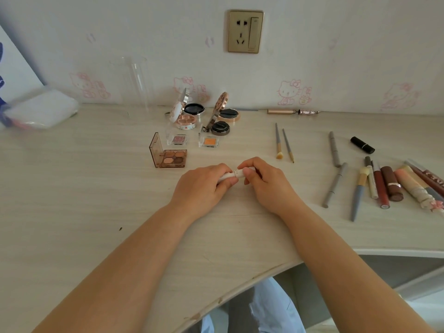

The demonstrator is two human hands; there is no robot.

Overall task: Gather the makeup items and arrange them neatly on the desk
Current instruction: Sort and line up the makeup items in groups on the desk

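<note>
Both hands meet over the middle of the desk [72,188], fingers curled round one white cosmetic tube [231,175]: the left hand [204,186] grips its body, the right hand [262,182] pinches the other end. Toward the back edge, a four-pan eyeshadow palette [169,156] stands open, and two open single-shadow cases [179,139] hold pink and orange. Open compacts [185,116] stand behind these.
</note>
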